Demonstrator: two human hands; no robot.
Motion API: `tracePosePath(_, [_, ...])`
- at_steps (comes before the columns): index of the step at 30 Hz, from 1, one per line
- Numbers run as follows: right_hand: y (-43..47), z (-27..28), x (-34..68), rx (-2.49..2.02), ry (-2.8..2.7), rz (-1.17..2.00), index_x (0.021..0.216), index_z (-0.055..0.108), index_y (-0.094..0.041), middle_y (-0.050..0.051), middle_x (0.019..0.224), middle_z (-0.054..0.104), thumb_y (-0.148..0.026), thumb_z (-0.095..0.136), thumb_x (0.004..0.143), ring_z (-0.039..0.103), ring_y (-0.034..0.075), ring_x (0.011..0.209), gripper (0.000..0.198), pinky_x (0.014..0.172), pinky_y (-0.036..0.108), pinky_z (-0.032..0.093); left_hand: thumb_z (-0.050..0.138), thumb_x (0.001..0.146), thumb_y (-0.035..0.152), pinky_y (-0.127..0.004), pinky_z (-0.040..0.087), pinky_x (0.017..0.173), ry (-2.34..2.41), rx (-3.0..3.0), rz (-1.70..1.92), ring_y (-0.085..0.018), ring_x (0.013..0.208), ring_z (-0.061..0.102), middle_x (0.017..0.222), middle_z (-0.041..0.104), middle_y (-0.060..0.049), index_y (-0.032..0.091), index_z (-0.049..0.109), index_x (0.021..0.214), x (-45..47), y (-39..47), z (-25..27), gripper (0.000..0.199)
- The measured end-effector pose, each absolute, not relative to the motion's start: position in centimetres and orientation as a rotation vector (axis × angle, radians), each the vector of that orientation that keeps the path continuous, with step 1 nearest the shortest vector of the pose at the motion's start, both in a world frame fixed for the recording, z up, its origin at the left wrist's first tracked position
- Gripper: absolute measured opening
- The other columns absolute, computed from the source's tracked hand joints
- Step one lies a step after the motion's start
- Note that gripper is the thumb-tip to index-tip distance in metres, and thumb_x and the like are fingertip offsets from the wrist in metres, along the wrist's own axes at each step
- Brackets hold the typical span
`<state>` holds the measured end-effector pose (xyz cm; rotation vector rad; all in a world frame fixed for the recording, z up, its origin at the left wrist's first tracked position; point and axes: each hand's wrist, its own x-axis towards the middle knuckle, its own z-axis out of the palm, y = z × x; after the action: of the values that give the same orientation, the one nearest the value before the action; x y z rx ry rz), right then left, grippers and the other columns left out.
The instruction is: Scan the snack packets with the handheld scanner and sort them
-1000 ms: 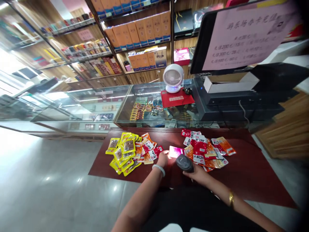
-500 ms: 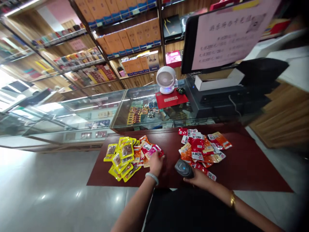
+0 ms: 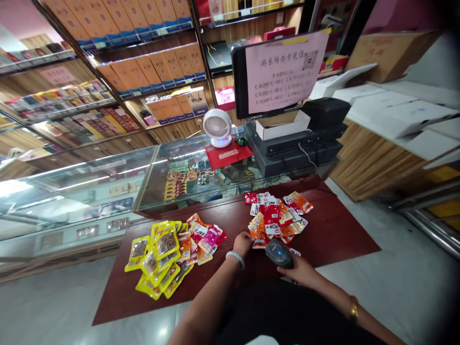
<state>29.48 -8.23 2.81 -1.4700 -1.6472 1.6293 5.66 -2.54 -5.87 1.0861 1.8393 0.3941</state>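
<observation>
My right hand is wrapped round a dark handheld barcode scanner with a small blue light. The scanner's head is over the near edge of a loose pile of red, white and orange snack packets. At the left side of this pile is my left hand, its fingers loosely bent with nothing visible in them, fingertips close to an orange packet. Farther left lie yellow snack packets, overlapping a smaller group of red, orange and pink packets.
The packets rest on a dark red tabletop. Behind it are a glass display counter, a white fan on a red mat, and a monitor bearing a paper notice. White boxes stand at the right.
My left hand has left the pink packet on the left group and moved right to the other pile. The scanner stays in my right hand. The view has turned to the right.
</observation>
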Motion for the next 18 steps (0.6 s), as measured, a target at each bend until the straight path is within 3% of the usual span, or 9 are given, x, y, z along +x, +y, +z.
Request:
tracePosePath(10, [-7.1,3.8,23.3,-1.416,-1.730,1.644,0.112,0.068,-0.016,0.013,0.111,0.075,-0.043,0.076,0.070,0.067,0.035,0.108,0.050,0.097,0.050,0.050,0.067,0.078,0.032,-0.022,0.046,0.066,1.622,1.051,0.664,-0.012,0.069,0.060,0.076,0.067,0.000,0.017,0.061,0.085,-1.3,-7.8,-4.2,0.018])
tracePosePath(16, [-5.7,4.4,18.4,-1.226,-1.731,1.733,0.115,0.067,-0.017,0.013,0.116,0.073,-0.043,0.076,0.072,0.065,0.033,0.112,0.051,0.098,0.047,0.050,0.066,0.075,0.028,-0.022,0.040,0.062,1.745,1.138,0.650,-0.011,0.062,0.053,0.065,0.058,0.004,0.017,0.060,0.082,-4.9,-9.1,-3.1,0.014])
tracePosePath(18, [-5.5,4.5,17.2,-1.202,-1.745,1.778,0.114,0.068,-0.018,0.011,0.110,0.075,-0.044,0.077,0.071,0.069,0.032,0.105,0.051,0.092,0.045,0.053,0.067,0.073,0.025,-0.022,0.040,0.062,1.788,1.108,0.664,-0.011,0.061,0.053,0.064,0.058,0.004,0.017,0.061,0.081,-6.5,-9.1,-2.7,0.013])
